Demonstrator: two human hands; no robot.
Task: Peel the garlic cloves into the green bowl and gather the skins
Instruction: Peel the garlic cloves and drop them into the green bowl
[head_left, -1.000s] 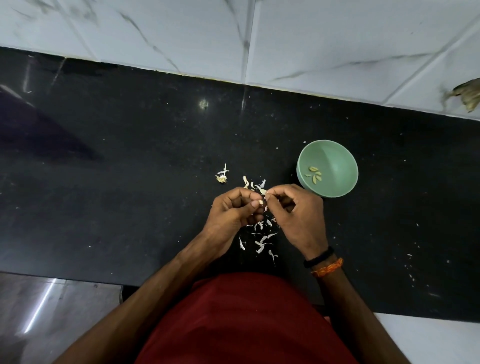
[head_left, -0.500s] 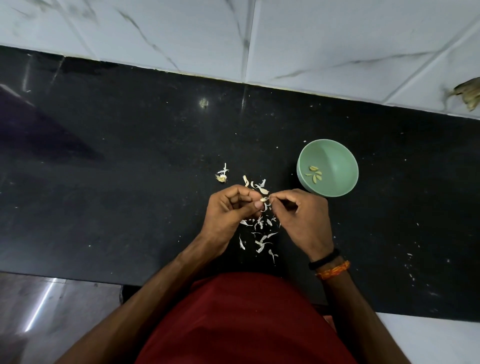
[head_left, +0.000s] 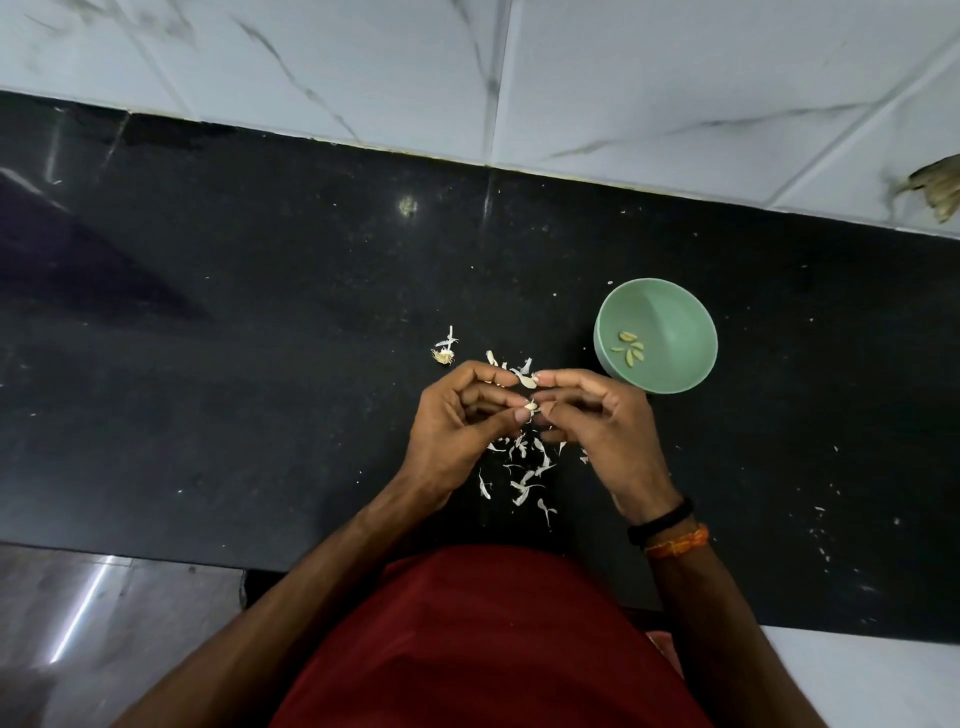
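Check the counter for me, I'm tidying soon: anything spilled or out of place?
Garlic skins lie scattered on the black counter under the hands, ungathered. A root scrap sits apart to their left. The green bowl stands upright.

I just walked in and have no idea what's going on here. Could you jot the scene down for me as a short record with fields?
Activity: peeling a garlic clove
Left hand: pinches the clove
Right hand: fingertips at the clove, picking at its skin
Green bowl: right of the hands, a few peeled cloves inside
Skins: scattered loose on the black counter, beneath and beyond the hands
Root stub: left of the skins
Wrist: black and orange bands on the right
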